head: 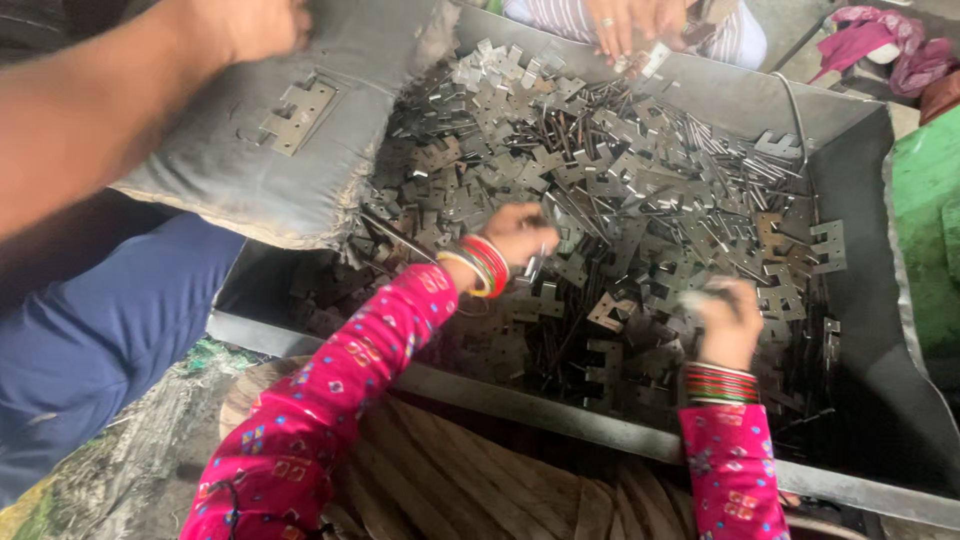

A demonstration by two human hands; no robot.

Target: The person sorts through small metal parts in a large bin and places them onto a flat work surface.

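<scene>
Here, what I see:
Left hand (520, 235): closed on a hinge leaf (532, 266), I think.
Right hand (728, 318): blurred, grip I cannot tell.
Hinge leaves (600, 170): heaped in metal bin (880, 380); stiff, light, sharp-edged, so I pinch the flat faces.

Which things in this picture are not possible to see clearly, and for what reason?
All in the head view:
- Left hand: fingers curl over the hinge plates; whether it grips one is unclear.
- Right hand: blurred, so its hold is uncertain.
- Co-worker's hand at the far rim: cut off by the top edge.
- Metal tray: its bottom is hidden under plates and pins.
- Arm over the grey cushion: blurred.
</scene>
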